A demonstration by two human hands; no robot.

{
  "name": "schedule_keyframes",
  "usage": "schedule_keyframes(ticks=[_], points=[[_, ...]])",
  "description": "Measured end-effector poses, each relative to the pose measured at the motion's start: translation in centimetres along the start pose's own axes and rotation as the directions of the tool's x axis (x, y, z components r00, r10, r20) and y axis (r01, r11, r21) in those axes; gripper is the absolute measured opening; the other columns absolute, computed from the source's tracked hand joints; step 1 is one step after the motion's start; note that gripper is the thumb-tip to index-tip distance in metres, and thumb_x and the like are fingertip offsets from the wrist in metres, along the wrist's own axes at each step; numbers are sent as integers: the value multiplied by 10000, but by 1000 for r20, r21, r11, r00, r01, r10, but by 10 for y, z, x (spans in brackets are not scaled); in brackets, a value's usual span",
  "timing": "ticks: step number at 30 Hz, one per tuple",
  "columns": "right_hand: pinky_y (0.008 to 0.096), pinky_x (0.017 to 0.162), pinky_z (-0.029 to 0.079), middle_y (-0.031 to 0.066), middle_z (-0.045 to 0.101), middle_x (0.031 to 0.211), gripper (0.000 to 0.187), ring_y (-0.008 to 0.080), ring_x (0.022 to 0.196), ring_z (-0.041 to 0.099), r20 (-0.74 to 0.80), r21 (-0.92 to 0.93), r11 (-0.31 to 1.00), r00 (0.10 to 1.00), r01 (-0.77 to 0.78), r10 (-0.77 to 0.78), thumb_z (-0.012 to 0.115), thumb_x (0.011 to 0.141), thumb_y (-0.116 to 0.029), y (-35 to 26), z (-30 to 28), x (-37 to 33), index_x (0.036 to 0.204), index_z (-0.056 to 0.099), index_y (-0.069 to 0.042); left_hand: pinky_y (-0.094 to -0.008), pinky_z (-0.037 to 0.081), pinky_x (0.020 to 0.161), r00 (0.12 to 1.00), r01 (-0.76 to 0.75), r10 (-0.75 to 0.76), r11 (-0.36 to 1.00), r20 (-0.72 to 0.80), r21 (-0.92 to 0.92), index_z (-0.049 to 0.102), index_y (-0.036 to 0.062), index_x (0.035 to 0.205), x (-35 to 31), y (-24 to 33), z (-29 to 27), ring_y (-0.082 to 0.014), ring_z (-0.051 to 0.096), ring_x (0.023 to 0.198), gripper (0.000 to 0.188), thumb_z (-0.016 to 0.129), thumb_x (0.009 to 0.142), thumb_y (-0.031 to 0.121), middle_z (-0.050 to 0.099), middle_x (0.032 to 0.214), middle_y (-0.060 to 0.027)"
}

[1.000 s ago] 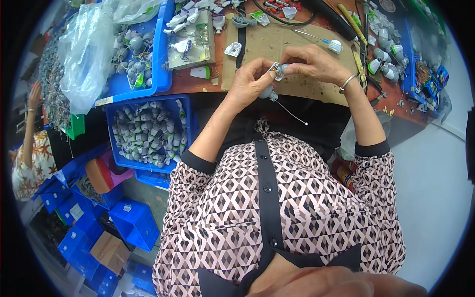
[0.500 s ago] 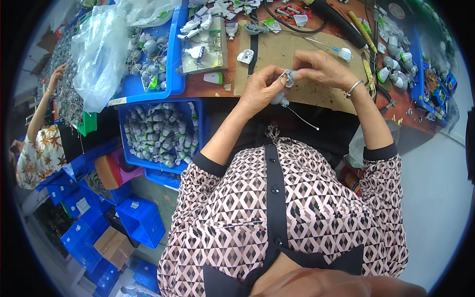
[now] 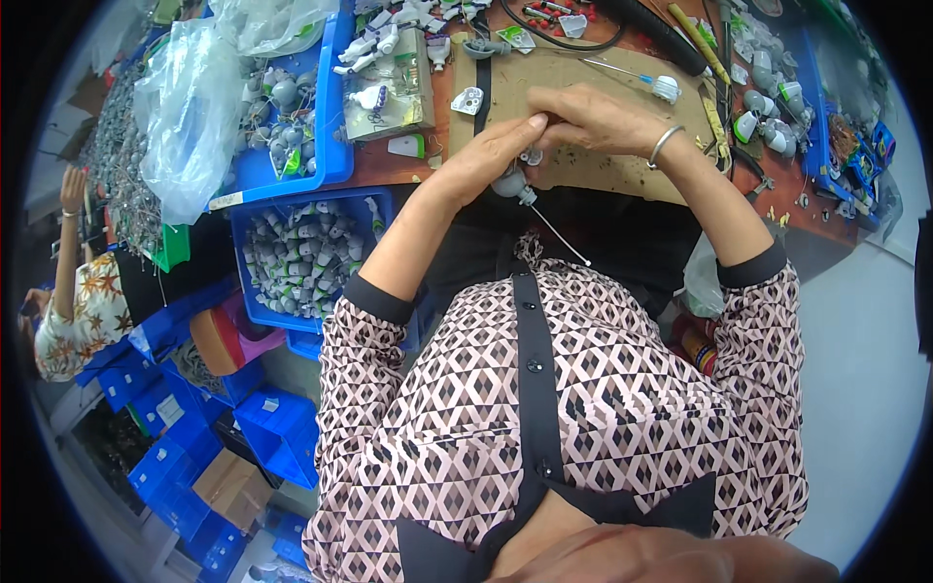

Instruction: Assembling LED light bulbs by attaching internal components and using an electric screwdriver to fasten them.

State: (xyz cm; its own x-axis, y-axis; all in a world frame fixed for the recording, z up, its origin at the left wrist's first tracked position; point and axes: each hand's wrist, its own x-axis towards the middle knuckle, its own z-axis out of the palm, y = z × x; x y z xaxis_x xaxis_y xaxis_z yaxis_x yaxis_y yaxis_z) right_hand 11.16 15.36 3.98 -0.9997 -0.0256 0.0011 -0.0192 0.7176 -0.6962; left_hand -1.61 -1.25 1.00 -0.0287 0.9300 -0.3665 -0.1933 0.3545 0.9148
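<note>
Grey part (image 3: pixel 512 185), long axis slanting, cord (image 3: pixel 561 235) lower right, left hand (image 3: pixel 491 155), right hand (image 3: pixel 595 119) clasping it

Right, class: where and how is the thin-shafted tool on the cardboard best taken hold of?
Probably by its white knob, pinched from above on the person's right. The knob is the thickest part and lies at the right end; the slender shaft points left over the cardboard and offers less to grasp.
</note>
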Motion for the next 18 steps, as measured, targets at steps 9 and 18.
schedule_keyframes(ticks=[9,18], points=[[437,715,433,129,604,857,429,327,840,595,112,-37,999,993,-33,37,678,828,-393,13,6,15,1020,492,-57,-261,486,574,997,76,-51,861,62,-503,551,71,984,1,-24,4,-119,559,626,384,444,1004,440,592,802,-55],[377,826,427,52,575,859,166,246,912,555,-430,-367,930,888,-7,-163,685,814,-222,-4,35,-16,889,647,-79,-280,525,512,964,-84,-39,893,-263,-442,515,33,1069,11,-24,8,-151,607,581,347,472,1002,371,609,813,-78]])
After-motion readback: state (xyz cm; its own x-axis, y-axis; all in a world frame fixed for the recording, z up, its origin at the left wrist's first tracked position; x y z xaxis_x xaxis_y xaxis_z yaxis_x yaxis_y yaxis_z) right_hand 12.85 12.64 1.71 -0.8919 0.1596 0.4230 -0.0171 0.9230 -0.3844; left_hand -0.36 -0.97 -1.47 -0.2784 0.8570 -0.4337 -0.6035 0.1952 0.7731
